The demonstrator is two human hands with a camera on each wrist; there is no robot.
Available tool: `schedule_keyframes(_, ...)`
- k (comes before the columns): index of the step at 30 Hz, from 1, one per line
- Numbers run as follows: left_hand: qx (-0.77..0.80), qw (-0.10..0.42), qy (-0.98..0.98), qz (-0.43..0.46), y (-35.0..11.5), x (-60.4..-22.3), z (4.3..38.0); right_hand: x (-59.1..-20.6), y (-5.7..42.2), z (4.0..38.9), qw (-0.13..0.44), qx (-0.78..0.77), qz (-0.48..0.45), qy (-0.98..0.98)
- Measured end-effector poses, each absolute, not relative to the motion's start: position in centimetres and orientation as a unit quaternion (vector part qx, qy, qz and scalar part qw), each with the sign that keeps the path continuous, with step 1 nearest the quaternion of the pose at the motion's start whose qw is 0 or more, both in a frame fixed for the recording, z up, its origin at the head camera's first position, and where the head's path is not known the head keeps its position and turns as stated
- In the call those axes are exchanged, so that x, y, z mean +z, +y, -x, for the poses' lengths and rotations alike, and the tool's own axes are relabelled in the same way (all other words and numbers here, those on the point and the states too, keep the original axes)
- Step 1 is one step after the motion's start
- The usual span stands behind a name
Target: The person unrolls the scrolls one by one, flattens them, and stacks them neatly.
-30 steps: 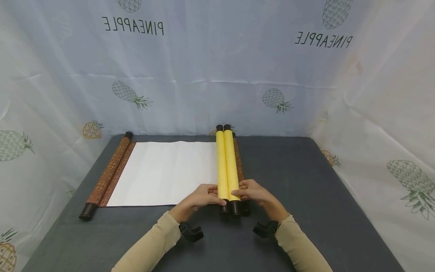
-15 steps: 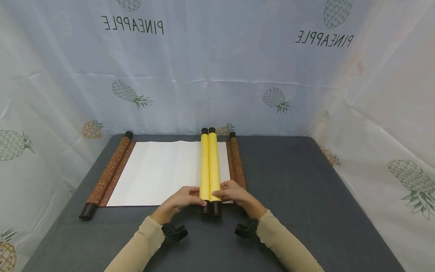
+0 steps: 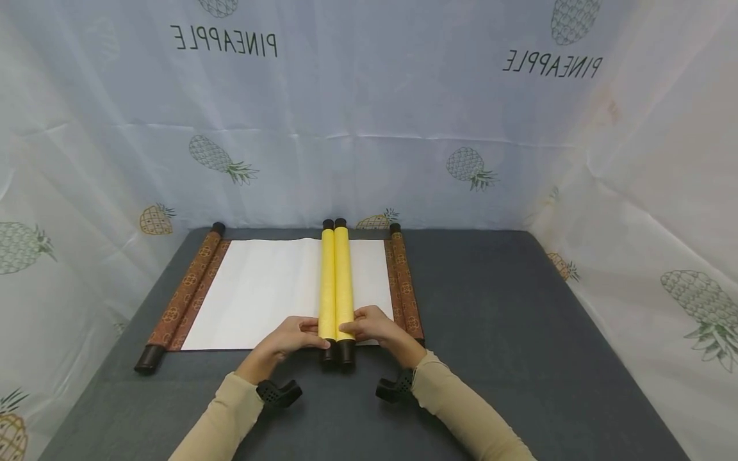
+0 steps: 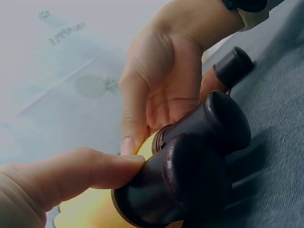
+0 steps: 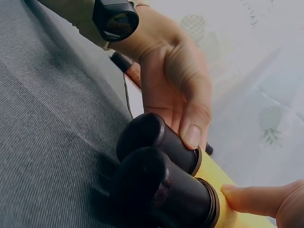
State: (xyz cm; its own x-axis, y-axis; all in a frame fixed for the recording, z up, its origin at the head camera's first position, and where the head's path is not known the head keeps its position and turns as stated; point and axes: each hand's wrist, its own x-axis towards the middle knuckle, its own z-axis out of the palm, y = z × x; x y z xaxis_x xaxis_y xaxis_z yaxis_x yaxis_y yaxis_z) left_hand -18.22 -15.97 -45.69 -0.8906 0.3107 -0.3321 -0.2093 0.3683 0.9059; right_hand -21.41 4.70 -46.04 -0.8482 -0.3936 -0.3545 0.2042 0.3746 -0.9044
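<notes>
Gripping yellow rollers (image 3: 344, 282) that partly hide a white sheet (image 3: 265, 291), both hands (image 3: 290, 335) (image 3: 376, 325) sit between brown rollers (image 3: 188, 288).

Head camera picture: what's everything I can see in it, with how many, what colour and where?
Yellow rolls: two, yellow with black ends, side by side over the white sheet
White sheet: one, white, between the brown rolls
Brown rolls: two, patterned brown with black ends, one at each side of the sheet
Table: one, dark grey, underneath
Pineapple-print cloth: pieces uncountable, whitish, behind and beside the table
Wrist devices: two, black, one per wrist
Sleeves: two, beige, on the forearms
Left hand: one, bare, gripping the left yellow roll
Right hand: one, bare, gripping the right yellow roll
</notes>
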Motion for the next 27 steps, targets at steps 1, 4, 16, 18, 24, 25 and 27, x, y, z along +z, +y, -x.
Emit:
schedule_keyframes(1, 0.560, 0.230, 0.795, -0.029, -16.1, -45.7, 18.2, -46.1, 4.5, 21.5, 0.267, -0.557, 0.058, 0.784)
schedule_keyframes(4, 0.558, 0.227, 0.798, -0.025, -16.5, -45.6, 18.2, -46.2, 3.9, 21.6, 0.264, -0.559, 0.050, 0.784)
schedule_keyframes(16, 0.546, 0.221, 0.808, -0.011, -17.6, -45.3, 18.1, -46.3, 2.6, 21.5, 0.245, -0.563, 0.045, 0.788)
schedule_keyframes(18, 0.543, 0.223, 0.810, -0.014, -17.7, -45.3, 18.2, -46.2, 2.4, 21.5, 0.241, -0.561, 0.043, 0.791)
schedule_keyframes(24, 0.530, 0.237, 0.813, -0.031, -18.3, -45.1, 18.2, -46.3, 1.8, 21.3, 0.231, -0.549, 0.040, 0.802)
schedule_keyframes(25, 0.525, 0.239, 0.816, -0.033, -18.4, -45.0, 18.3, -46.3, 1.7, 21.3, 0.227, -0.546, 0.038, 0.805)
schedule_keyframes(27, 0.517, 0.239, 0.821, -0.041, -18.4, -44.9, 18.3, -46.2, 1.6, 21.3, 0.217, -0.538, 0.031, 0.814)
